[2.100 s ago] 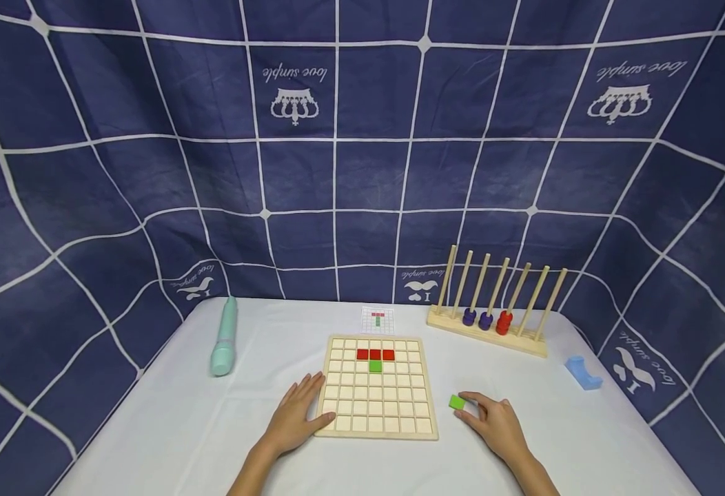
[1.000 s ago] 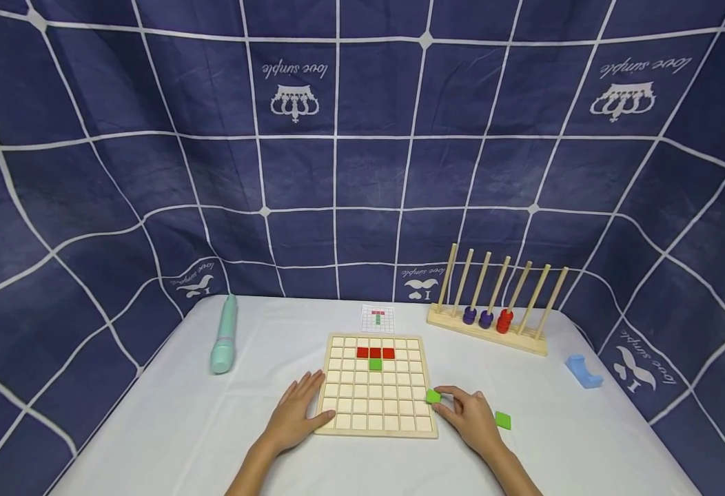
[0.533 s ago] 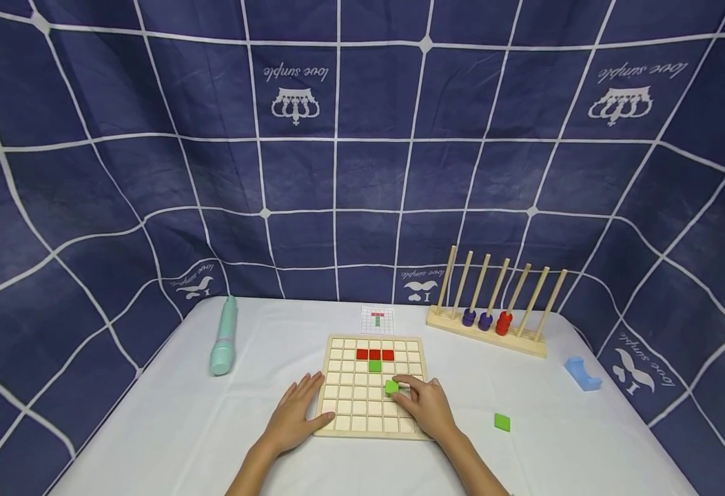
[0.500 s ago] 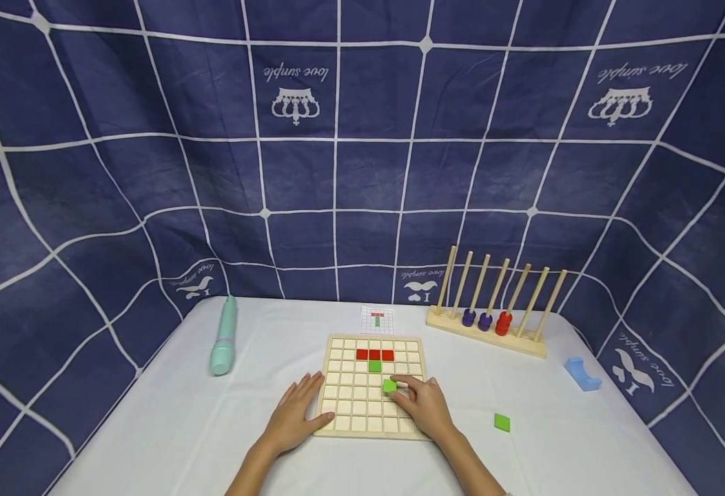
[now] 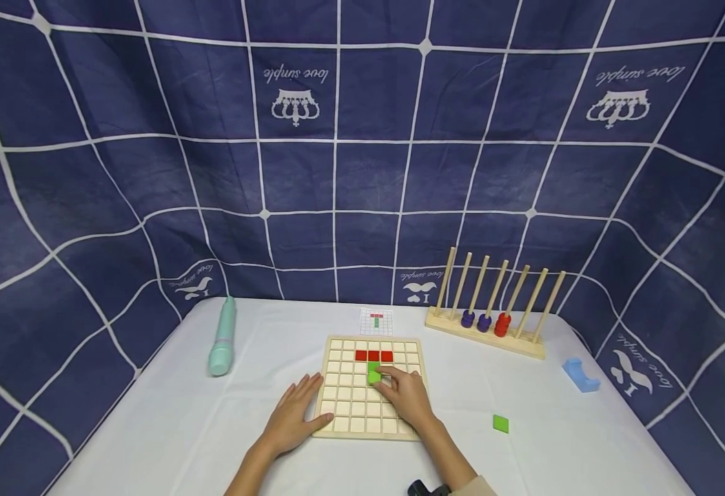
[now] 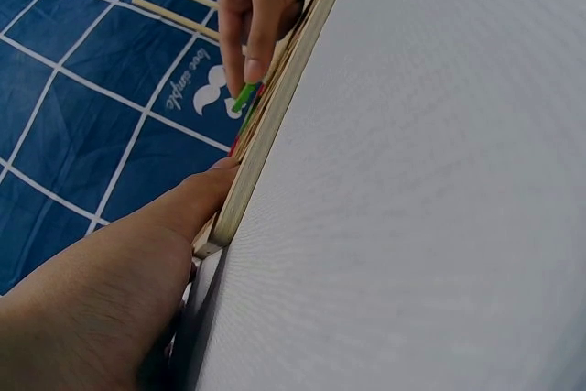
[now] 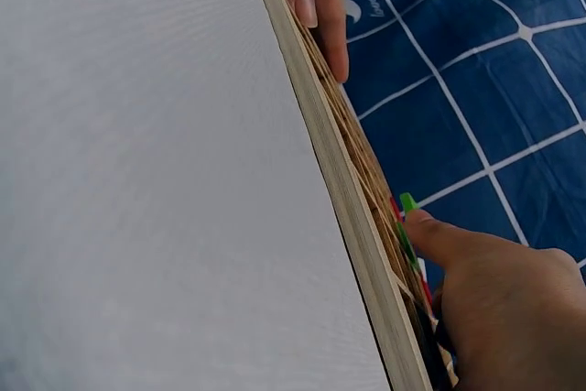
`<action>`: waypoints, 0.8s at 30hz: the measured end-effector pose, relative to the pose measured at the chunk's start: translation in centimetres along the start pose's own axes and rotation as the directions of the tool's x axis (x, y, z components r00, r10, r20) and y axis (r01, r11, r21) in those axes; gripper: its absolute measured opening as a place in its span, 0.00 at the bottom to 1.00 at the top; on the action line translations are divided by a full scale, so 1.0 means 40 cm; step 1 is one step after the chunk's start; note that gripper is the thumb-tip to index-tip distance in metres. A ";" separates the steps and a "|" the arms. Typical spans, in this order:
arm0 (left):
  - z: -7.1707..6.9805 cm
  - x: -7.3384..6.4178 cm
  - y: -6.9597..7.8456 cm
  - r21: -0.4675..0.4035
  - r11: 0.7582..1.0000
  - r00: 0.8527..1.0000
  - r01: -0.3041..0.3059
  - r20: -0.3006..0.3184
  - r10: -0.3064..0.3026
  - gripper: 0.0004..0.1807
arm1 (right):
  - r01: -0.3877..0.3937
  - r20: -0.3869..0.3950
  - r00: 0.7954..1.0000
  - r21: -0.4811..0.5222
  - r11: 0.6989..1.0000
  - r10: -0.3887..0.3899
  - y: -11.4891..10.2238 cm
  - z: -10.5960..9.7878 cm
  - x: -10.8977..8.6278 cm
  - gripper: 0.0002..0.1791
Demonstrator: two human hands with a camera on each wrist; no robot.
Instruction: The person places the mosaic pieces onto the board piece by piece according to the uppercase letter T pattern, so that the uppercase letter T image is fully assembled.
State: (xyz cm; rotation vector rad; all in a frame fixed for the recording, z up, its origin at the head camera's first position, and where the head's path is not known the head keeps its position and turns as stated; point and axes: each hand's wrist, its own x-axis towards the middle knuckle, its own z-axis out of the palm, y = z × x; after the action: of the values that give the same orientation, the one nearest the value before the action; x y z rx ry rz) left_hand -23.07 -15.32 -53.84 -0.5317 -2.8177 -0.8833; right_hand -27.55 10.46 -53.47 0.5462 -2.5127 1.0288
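A wooden grid board lies on the white table, with a row of red tiles and a green tile below the middle one. My right hand pinches another green tile between thumb and index finger, just below the placed green one. In the left wrist view that held tile sits tilted at the fingertips, close over the board. My left hand rests flat along the board's left side, fingers straight and thumb on its lower left corner.
One loose green tile lies right of the board. Behind the board is a small printed pattern card. A peg rack with purple and red beads, a light blue curved block and a mint-green cylinder stand farther out.
My right hand has carried the green tile leftward from the table onto the board's middle column, uncovering the loose green tile. My left hand has stayed in place.
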 end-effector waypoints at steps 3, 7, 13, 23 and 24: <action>-0.001 -0.002 0.001 -0.002 1.000 1.000 -0.003 -0.001 0.003 0.45 | -0.011 0.018 1.000 0.002 1.000 0.011 0.000 0.002 0.001 0.16; -0.002 -0.002 0.002 -0.008 1.000 1.000 -0.011 -0.004 0.011 0.45 | -0.019 0.034 0.999 0.003 1.000 0.019 0.001 0.002 0.002 0.16; -0.001 -0.002 0.002 -0.009 1.000 1.000 -0.016 -0.004 0.015 0.45 | -0.011 0.032 0.999 -0.014 1.000 0.011 0.001 0.003 0.003 0.16; -0.002 -0.003 0.006 -0.005 1.000 1.000 -0.017 -0.012 0.017 0.45 | -0.006 0.028 1.000 -0.039 0.999 0.007 -0.004 0.000 0.002 0.16; -0.002 -0.003 0.007 -0.005 1.000 1.000 -0.017 -0.011 0.016 0.45 | -0.006 0.027 1.000 -0.045 0.999 0.007 -0.004 -0.001 0.002 0.16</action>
State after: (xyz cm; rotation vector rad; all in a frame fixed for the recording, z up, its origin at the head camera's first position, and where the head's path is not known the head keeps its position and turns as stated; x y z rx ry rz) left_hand -22.88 -15.20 -53.66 -0.5480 -2.7977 -0.8872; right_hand -27.53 10.37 -53.34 0.5431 -2.5563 0.9717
